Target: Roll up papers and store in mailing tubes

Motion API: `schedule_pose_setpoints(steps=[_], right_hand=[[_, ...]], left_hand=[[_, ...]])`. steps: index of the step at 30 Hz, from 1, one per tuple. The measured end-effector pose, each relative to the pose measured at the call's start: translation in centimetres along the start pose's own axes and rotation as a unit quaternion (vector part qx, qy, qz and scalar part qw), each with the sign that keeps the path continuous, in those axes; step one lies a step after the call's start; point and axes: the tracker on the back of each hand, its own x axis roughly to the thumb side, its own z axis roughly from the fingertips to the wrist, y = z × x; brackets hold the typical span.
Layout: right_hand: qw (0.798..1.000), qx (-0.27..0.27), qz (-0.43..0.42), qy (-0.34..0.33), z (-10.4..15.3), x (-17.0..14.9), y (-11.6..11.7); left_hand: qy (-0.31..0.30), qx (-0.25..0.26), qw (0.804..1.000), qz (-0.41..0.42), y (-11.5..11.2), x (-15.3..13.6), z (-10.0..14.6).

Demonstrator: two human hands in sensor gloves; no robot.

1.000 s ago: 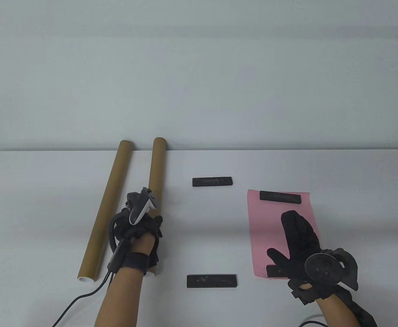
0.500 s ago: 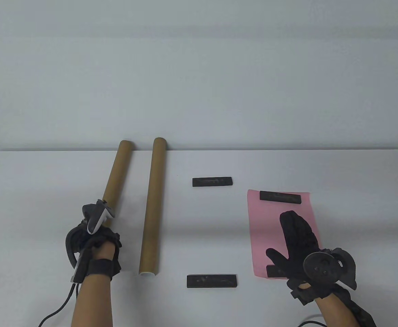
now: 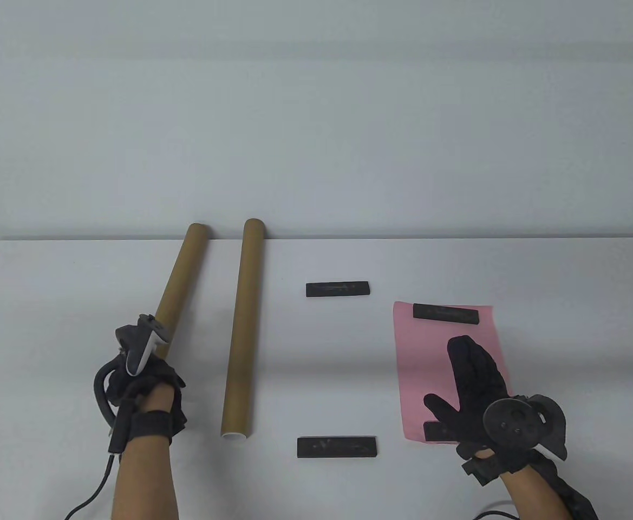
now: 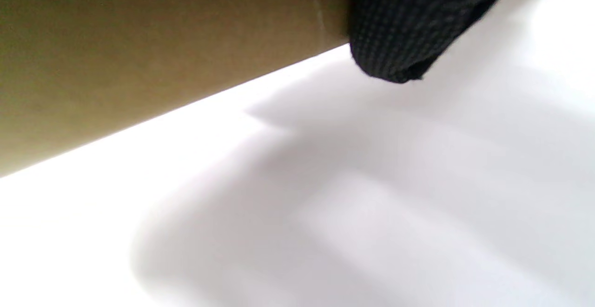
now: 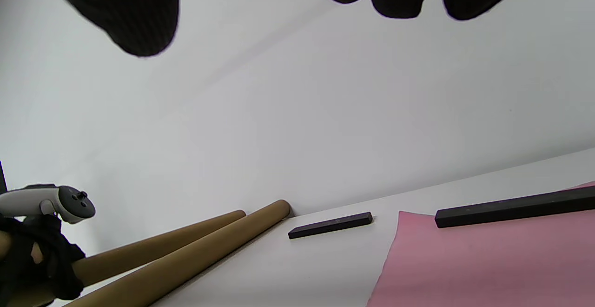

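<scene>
left hand (image 3: 143,379): my fingers curl round the left tube (image 3: 178,284), lower left of frame, near end raised
right hand (image 3: 476,387): flat, fingers straight, pressing the pink paper (image 3: 430,352), lower right
second tube (image 3: 243,325): lies free, left of centre
black bars (image 3: 338,288): two on paper, two beside it

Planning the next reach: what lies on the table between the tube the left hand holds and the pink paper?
In the table view, between the held tube and the pink paper lie the second tube and two black bars.
</scene>
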Motion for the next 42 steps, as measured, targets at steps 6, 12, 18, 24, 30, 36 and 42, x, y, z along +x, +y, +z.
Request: schedule_pose_setpoints(steps=[6, 12, 18, 24, 30, 36, 42], right_hand=[[0.999, -0.005, -0.046, 0.006, -0.1, 0.0, -0.2], [0.997, -0.026, -0.071, 0.01, 0.0, 0.0, -0.8], [0.989, -0.02, -0.142, 0.041, 0.0, -1.6, -0.5], [0.984, 0.011, -0.174, 0.049, -0.1, -2.6, 0.3], [0.966, 0.051, -0.254, 0.01, -0.5, -2.0, 0.7], [0.925, 0.072, -0.364, -0.081, -0.7, 0.0, -0.2], [0.861, 0.101, -0.487, -0.108, -0.9, 1.9, 0.4]], left_hand=[[-0.025, 0.16, 0.987, 0.0, 4.2, -1.9, 4.1], [-0.105, 0.296, 0.949, 0.012, 5.2, -2.7, 9.2], [-0.183, 0.345, 0.92, 0.039, 4.6, -2.8, 12.5], [-0.271, 0.361, 0.891, 0.047, 3.1, -2.5, 13.7], [-0.357, 0.336, 0.87, 0.055, 2.0, -2.5, 13.5], [-0.354, 0.275, 0.89, 0.089, 1.8, -3.3, 11.5], [-0.352, 0.172, 0.913, 0.113, 1.3, -3.4, 9.5]])
